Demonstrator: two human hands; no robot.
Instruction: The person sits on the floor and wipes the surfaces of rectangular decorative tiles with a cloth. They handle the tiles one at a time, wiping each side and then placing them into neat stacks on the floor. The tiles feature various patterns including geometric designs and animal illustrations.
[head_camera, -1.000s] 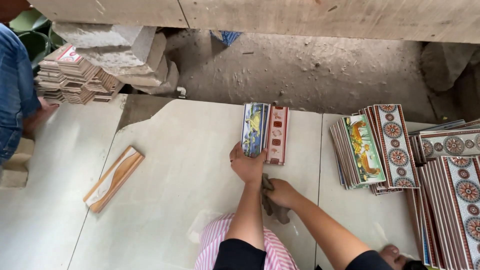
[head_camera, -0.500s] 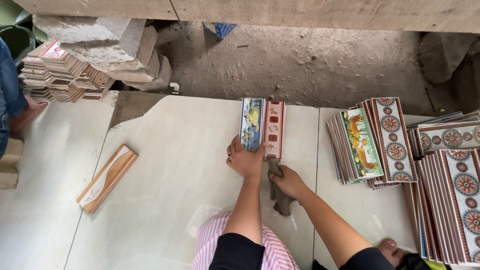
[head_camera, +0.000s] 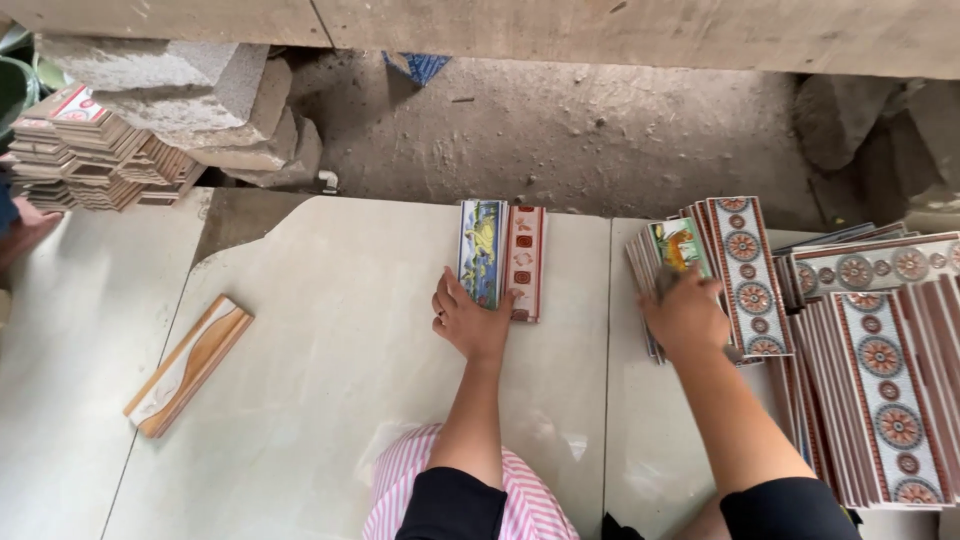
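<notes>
While stacked tiles (head_camera: 85, 150) are seen piled at the far left edge beside grey stone blocks (head_camera: 190, 95), a single wood-toned trim tile (head_camera: 188, 365) is shown lying alone on the pale slab (head_camera: 330, 330). Near the slab's far edge, a blue-and-yellow picture tile (head_camera: 481, 250) is laid touching a red-patterned tile (head_camera: 525, 258), long sides together. The left hand (head_camera: 468, 320) is rested at the near end of the blue tile, fingers extended and lightly spread, thumb toward the red tile. Further right, the right hand (head_camera: 688, 312) is placed on a leaning row of picture tiles (head_camera: 672, 245); it is blurred, and whether the fingers are pinching a tile cannot be told. Rows of rosette-patterned border tiles (head_camera: 880, 370) are stacked at the far right. A pink striped garment (head_camera: 400, 480) is visible at the bottom.
</notes>
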